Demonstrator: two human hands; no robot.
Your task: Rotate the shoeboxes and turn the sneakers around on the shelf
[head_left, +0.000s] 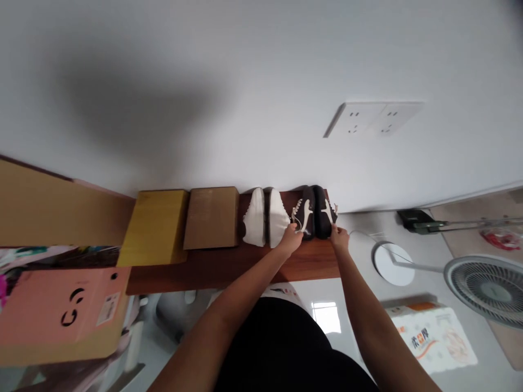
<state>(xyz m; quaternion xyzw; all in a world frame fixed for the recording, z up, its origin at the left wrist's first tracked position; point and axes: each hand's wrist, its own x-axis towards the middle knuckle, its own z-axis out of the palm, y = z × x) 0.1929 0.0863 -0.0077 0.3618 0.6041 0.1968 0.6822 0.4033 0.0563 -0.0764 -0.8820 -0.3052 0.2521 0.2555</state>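
Observation:
Two dark brown sneakers with cream stripes stand side by side at the right end of a reddish-brown wooden shelf. My left hand is closed on the left shoe near its laces. On the outer side of the right shoe, my right hand pinches the edge. Just left of this pair are two white shoes, their soles turned toward each other. A plain brown cardboard box and a yellow box sit farther left on the same shelf.
Behind the shelf rises a white wall with a socket plate. A pink carton is at lower left. On the right are a fan with a round white base and a white printed package on the floor.

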